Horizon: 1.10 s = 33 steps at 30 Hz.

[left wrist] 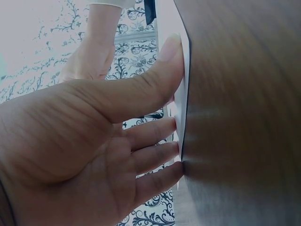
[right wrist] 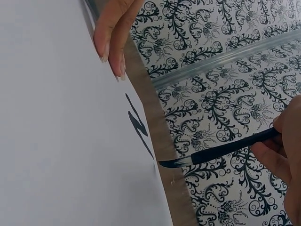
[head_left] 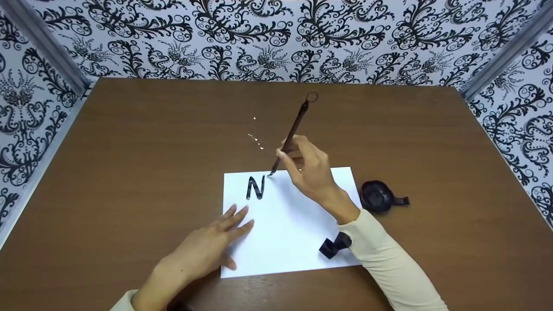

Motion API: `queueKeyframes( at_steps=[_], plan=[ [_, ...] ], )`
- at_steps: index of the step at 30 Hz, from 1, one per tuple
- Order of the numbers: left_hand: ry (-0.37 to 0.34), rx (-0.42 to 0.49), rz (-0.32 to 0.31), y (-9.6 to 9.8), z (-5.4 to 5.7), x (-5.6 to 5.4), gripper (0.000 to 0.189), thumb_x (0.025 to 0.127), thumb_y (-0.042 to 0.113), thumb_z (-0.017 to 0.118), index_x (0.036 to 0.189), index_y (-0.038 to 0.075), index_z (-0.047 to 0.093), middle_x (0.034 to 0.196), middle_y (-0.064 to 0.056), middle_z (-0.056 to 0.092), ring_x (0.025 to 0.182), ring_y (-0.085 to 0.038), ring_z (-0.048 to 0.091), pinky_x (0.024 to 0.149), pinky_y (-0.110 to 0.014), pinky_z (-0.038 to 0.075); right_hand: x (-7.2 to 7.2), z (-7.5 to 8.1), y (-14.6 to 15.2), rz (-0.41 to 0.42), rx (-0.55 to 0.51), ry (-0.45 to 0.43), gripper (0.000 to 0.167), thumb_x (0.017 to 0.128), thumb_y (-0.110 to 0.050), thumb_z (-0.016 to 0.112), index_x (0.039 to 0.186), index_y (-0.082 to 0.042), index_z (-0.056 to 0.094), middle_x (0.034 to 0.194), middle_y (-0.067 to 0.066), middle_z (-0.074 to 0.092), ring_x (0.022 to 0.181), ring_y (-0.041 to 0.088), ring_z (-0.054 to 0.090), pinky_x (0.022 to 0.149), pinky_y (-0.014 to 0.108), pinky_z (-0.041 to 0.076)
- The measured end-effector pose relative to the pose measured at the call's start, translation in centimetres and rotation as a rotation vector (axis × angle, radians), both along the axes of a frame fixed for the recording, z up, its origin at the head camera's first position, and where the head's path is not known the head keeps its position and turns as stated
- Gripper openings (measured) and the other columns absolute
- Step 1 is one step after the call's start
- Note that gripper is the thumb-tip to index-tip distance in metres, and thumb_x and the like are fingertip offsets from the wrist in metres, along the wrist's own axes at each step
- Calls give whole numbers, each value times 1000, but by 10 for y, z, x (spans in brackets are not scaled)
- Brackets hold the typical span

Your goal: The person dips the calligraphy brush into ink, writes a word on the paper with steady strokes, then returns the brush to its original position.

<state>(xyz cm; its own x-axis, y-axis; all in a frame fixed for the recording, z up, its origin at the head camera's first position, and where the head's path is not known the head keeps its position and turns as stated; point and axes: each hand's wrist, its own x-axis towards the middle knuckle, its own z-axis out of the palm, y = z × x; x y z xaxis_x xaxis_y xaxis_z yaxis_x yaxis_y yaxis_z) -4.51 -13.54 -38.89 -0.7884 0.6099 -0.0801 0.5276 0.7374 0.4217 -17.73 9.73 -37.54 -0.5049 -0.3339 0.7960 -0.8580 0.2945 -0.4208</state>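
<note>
Cream sleeves point(head_left: 389, 255) come nearest me, both over the near side of the brown counter point(head_left: 129, 172). From one, the left hand point(head_left: 203, 248) rests at the left edge of the white paper point(head_left: 281, 233), its fingers spread apart, tips and thumb pressing the sheet. The right hand point(head_left: 313, 172) pinches a dark brush point(head_left: 297, 121), fingers and thumb clamped on its handle, whose top ends in a thin loop. The brush leans, bristles down by the paper's top edge, just right of a black painted N point(head_left: 255, 188); whether they touch the sheet, I can't quite tell from here. Just beside the paper, on its right, sits a small black dish point(head_left: 376, 196) with a stubby handle. Pale specks point(head_left: 258, 141) dot the wood beyond the sheet, and black-and-white scrollwork wallpaper point(head_left: 259, 43) stands behind.
</note>
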Motion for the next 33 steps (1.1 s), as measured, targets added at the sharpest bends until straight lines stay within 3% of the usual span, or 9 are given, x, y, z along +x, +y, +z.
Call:
queueKeyframes(
  at_steps=[19,33],
  plan=[
    [-8,-3,7,0,0,0,80,69,28,77,141,9,47,154,-12,27,139,-35,24,89,-53,47,0,-5,-2,23,41,10,20,89,3,64,106,5,54,92,14,62,81,20,68,63,24,56],
    [-10,0,9,1,2,0,80,69,26,79,141,9,48,154,-12,27,139,-35,25,89,-53,47,0,-3,-1,18,89,-13,18,90,0,63,104,5,53,91,13,62,82,20,68,68,15,53]
  ],
)
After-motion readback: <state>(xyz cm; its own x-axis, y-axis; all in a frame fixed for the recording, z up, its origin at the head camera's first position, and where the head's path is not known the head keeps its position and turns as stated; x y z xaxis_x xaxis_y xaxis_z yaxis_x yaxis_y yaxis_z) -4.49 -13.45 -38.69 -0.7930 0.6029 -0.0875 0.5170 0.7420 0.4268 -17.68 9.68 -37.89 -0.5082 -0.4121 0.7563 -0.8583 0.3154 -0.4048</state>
